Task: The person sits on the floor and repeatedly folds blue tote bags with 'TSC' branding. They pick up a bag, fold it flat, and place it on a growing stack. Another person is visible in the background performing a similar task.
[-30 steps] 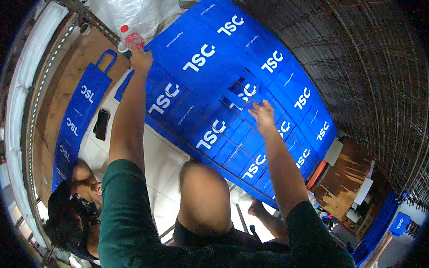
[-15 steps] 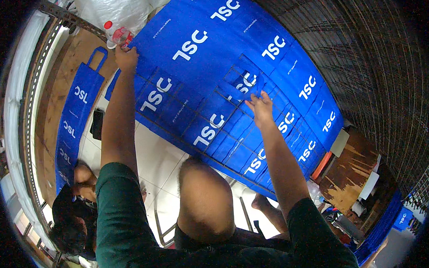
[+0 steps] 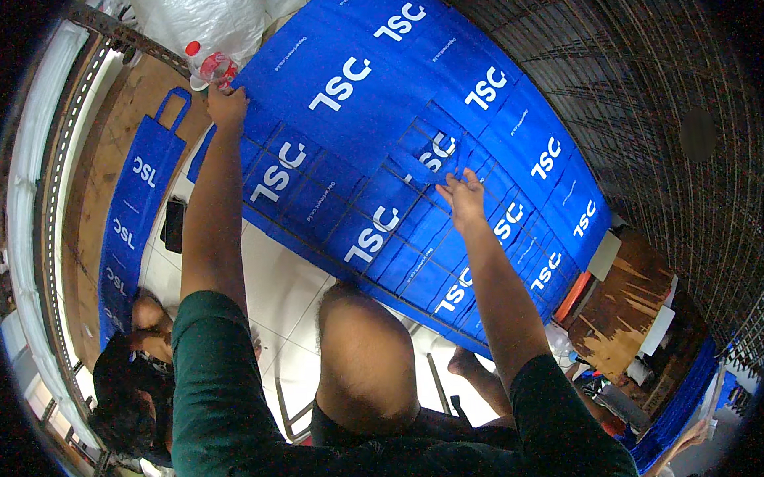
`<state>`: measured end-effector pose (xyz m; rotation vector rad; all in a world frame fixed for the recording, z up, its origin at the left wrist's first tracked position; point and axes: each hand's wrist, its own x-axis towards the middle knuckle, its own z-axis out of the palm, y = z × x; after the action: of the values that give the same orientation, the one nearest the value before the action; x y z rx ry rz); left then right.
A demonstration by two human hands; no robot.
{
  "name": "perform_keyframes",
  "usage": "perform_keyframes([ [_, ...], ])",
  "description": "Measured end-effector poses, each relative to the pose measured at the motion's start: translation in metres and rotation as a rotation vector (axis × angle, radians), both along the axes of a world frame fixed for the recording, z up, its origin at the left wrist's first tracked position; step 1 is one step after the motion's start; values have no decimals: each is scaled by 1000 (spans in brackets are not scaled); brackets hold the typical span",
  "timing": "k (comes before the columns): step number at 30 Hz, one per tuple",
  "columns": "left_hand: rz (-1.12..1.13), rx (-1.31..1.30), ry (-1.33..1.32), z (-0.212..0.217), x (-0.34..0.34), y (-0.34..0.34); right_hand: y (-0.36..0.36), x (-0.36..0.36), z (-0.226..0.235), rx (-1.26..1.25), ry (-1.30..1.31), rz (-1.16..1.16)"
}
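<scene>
A wide sheet of blue fabric [image 3: 341, 38] with white lettering spreads out in front of me. Over part of it runs a thin dark wire grid [image 3: 347, 193]. My left hand [image 3: 227, 105] is closed on the far left edge of the fabric, next to a clear plastic bottle [image 3: 218, 68] with a red cap. My right hand [image 3: 463, 195] is over the middle of the grid, its thumb and fingertips pinched on what looks like a fold of the blue fabric. The fingers partly hide what they hold.
Dark wire racks [image 3: 646, 103] rise at the right. A blue bag [image 3: 140, 175] lies at the left, near a black phone [image 3: 173, 226]. Another person [image 3: 131, 390] is low at the left; another hand [image 3: 696, 434] shows at the lower right. Splintered board [image 3: 620, 306] lies right of the fabric.
My hands stay almost in place; the right has dropped very slightly. At the lower right another person's hand has come into view by the blue items.
</scene>
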<state>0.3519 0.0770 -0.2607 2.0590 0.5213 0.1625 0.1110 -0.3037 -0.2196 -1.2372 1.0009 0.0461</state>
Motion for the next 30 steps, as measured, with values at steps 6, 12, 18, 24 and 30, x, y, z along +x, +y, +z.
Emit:
perform_keyframes([
  [6, 12, 185, 68, 17, -6, 3, 5, -2, 4, -7, 43, -60],
  [12, -43, 333, -295, 21, -60, 3, -23, -77, 11, -222, -33, 155],
  [18, -175, -177, -188, -3, -221, 33, -117, -214, 76, -601, -87, 150],
  [24, -498, 621, -649, 158, -326, 56, -183, -349, 277, -1170, -142, -69],
  [30, -556, 584, -412, 193, -339, 33, -209, -457, 457, -2130, -33, -370],
])
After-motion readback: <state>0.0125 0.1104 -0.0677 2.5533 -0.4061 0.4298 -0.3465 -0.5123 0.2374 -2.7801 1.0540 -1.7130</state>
